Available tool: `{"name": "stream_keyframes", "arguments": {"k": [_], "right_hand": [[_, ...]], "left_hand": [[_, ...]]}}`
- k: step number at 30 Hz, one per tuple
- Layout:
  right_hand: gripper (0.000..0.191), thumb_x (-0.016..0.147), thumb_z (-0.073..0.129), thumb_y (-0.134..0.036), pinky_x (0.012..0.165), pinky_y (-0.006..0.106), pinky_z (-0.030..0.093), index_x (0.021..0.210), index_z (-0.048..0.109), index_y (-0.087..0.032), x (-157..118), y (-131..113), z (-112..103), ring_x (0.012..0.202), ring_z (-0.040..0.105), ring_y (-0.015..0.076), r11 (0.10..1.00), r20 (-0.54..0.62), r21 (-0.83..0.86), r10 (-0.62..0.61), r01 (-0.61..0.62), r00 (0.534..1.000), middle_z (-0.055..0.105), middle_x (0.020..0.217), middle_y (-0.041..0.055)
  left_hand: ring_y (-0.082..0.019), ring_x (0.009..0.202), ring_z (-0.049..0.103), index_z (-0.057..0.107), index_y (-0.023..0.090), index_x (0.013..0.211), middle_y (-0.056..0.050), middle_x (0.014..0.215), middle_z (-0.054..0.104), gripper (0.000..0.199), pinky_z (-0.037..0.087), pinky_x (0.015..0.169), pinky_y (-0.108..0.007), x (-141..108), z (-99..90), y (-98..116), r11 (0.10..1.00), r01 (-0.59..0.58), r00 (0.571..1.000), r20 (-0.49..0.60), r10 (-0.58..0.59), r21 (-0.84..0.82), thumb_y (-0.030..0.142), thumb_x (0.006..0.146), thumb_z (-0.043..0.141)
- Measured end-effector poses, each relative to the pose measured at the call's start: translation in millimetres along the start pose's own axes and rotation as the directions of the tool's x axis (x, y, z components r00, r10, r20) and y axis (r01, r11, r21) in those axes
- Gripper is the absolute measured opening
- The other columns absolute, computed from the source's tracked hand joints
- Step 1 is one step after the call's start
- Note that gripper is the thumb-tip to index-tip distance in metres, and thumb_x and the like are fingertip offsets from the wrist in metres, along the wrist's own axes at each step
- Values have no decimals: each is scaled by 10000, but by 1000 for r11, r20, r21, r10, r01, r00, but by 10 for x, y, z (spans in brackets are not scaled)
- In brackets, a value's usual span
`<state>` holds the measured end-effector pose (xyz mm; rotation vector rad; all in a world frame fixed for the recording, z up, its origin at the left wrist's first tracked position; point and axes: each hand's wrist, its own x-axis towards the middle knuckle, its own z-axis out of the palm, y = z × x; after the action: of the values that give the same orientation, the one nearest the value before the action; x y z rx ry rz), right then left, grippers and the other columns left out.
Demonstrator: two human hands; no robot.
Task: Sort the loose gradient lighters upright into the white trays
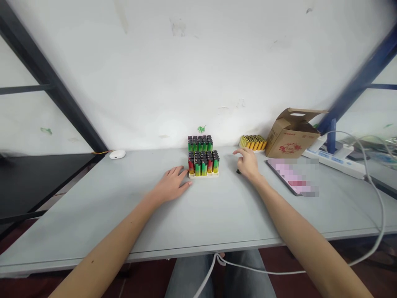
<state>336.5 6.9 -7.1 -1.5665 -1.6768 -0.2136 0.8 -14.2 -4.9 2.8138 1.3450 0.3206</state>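
Note:
In the middle of the table, a white tray (203,176) holds several upright objects that look like lighters (204,166), green, yellow and red with black tops. More black-topped green ones (200,145) stand behind them. My left hand (171,184) lies palm down at the tray's left side, fingers spread, fingertips close to its corner. To the right of the tray, my right hand (248,163) is bent, index finger crooked leftward and the other fingers mostly hidden. A small black thing (238,171) shows at its lower edge; its kind is unclear.
Several yellow cylinders (252,142) stand in another tray near the wall. Beside them is an open cardboard box (291,136). A blurred pink-screened phone (285,176), a power strip (338,161) and a white cable (380,203) lie right. A white earbud case (117,154) sits far left.

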Motion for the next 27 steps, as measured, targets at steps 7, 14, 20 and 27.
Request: {"name": "stream_keyframes", "arguments": {"k": [7, 14, 20, 27], "right_hand": [[462, 589, 464, 32, 853, 315, 452, 910, 725, -174, -9, 142, -18, 971, 590, 230, 998, 314, 23, 47, -57, 948, 692, 1032, 78], [272, 824, 466, -144, 817, 313, 435, 906, 724, -170, -59, -49, 134, 873, 597, 209, 999, 325, -1, 38, -40, 945, 704, 946, 87], [323, 814, 472, -181, 951, 371, 385, 1033, 710, -174, -49, -99, 109, 1038, 575, 250, 998, 353, 25, -70, 65, 933, 704, 1084, 94], [203, 724, 603, -238, 816, 345, 451, 905, 662, -169, -65, -70, 139, 840, 604, 215, 996, 368, 94, -28, -7, 929, 701, 896, 69]], "left_hand": [[-318, 1305, 441, 492, 191, 1333, -153, 1375, 490, 474, 372, 1076, -491, 1, 6, 1, 1000, -11, 1000, -23, 10, -19, 473, 971, 373], [-312, 1308, 439, 495, 196, 1329, -150, 1380, 490, 466, 370, 1081, -489, -3, -18, 18, 999, -2, 1000, -15, 2, -32, 469, 970, 378], [-311, 1325, 417, 471, 182, 1358, -158, 1405, 462, 492, 353, 1094, -491, -2, -5, 6, 1000, 7, 1000, 10, -7, -30, 477, 981, 357], [-308, 1318, 429, 482, 205, 1345, -145, 1394, 478, 472, 364, 1087, -491, -5, 4, -2, 999, -3, 1000, -16, 2, -38, 478, 976, 374]]}}
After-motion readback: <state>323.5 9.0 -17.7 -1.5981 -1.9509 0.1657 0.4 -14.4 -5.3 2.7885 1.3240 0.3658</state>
